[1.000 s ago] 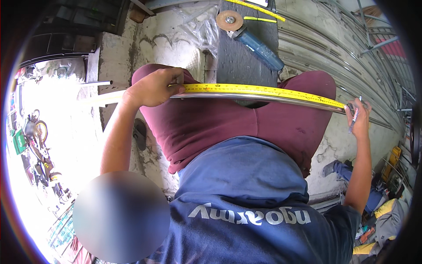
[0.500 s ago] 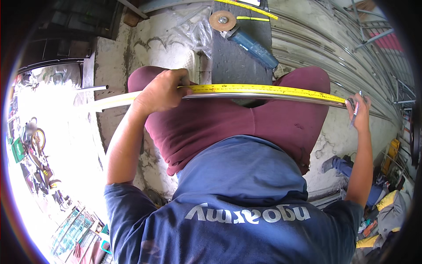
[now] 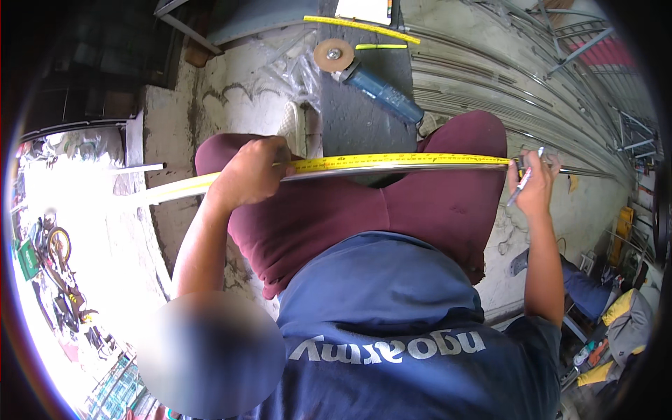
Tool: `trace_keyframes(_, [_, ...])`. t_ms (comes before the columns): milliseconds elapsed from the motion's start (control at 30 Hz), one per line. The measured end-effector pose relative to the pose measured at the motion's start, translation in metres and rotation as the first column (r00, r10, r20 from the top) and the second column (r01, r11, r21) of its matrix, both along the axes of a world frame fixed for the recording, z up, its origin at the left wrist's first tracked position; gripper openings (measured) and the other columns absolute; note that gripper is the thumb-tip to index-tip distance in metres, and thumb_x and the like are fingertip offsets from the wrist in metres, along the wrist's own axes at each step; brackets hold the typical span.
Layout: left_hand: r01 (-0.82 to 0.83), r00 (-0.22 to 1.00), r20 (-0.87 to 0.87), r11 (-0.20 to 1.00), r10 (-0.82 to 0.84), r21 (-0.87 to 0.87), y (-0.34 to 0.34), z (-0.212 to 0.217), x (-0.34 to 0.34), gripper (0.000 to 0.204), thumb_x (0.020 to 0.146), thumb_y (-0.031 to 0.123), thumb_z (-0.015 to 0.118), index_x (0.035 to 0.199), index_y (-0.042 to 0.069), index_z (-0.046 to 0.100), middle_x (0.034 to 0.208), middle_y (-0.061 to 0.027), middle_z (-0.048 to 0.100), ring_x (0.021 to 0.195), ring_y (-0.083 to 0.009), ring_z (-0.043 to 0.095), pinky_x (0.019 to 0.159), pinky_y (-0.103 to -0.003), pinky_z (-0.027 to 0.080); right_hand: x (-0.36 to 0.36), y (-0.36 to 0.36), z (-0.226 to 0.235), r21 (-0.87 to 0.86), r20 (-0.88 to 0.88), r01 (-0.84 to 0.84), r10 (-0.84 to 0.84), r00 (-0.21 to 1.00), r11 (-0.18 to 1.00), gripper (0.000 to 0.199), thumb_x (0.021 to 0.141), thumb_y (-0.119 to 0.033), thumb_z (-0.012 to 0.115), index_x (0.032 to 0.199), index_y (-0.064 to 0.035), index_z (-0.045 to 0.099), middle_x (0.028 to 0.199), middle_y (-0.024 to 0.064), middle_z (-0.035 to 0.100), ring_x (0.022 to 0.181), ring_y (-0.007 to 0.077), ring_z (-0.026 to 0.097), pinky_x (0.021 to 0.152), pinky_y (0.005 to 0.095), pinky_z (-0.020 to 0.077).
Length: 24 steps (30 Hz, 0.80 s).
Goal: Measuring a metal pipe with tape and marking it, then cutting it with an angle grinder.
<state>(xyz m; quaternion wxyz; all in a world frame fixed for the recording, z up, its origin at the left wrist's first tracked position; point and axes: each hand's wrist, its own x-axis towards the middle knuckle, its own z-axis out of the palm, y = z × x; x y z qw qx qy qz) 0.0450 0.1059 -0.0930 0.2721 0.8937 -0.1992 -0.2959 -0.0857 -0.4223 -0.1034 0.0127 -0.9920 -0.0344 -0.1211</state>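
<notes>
A shiny metal tube (image 3: 420,169) lies across my thighs, with a yellow tape measure blade (image 3: 378,161) stretched along it. Over my left thigh, my left hand (image 3: 252,175) is closed around the blade and tube. Just beyond my right knee, my right hand (image 3: 537,187) is closed, with a slim marker pen (image 3: 519,185) between its fingers. Its fingertips also meet the blade and tube, and the tube runs on past them to the right. Whether the tape's case sits in that palm is hidden.
On a dark board (image 3: 350,136) ahead rest an angle grinder (image 3: 381,91), a thin yellow stick (image 3: 381,46), a yellow measuring strip (image 3: 364,29) and white paper (image 3: 364,10). Long metal tubes (image 3: 483,77) cover the floor at the right. Clothing (image 3: 626,322) is heaped at the lower right.
My right hand has shifted left along the tube, nearer my right knee, and more tube shows beyond it. My left hand keeps its grip. The whole view has shifted slightly.
</notes>
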Motion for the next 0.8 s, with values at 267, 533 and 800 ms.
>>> trace_keyframes(267, [-0.017, 0.999, -0.031, 0.999, 0.018, 0.029, -0.005, 0.006, 0.001, 0.015, 0.089, 0.008, 0.075, 0.101, 0.001, 0.071, 0.098, -0.024, 0.074, 0.1, -0.0442, 0.07, 0.091, -0.05, 0.053, -0.007, 0.009, -0.004, 0.026, 0.033, 0.049, -0.05, 0.998, 0.998, 0.025, 0.086, -0.014, 0.078, 0.104, -0.0062, 0.063, 0.093, 0.0107, 0.07, 0.09, 0.0333, 0.068, 0.108, 0.0543, 0.0368])
trace_keyframes(533, [-0.009, 1.0, 0.006, 1.0, 0.01, -0.01, -0.002, 0.0, 0.001, 0.01, 0.085, 0.003, 0.073, 0.094, -0.001, 0.069, 0.096, -0.0225, 0.075, 0.095, -0.0403, 0.072, 0.087, -0.044, 0.055, -0.009, 0.019, -0.008, -0.01, 0.069, 0.013, -0.012, 0.998, 1.0, 0.025, 0.088, -0.017, 0.078, 0.104, -0.0067, 0.061, 0.095, 0.0099, 0.069, 0.093, 0.0329, 0.066, 0.104, 0.0556, 0.0371])
trace_keyframes(800, [0.01, 0.999, -0.043, 1.0, -0.011, -0.011, -0.001, 0.0, 0.004, 0.015, 0.087, 0.006, 0.074, 0.101, 0.0, 0.072, 0.097, -0.0236, 0.075, 0.097, -0.043, 0.071, 0.088, -0.048, 0.055, -0.005, 0.062, 0.004, 0.075, -0.03, -0.113, 0.115, 0.993, 0.991, 0.033, 0.088, -0.022, 0.083, 0.108, -0.006, 0.063, 0.103, 0.0079, 0.071, 0.096, 0.0289, 0.066, 0.107, 0.0528, 0.035])
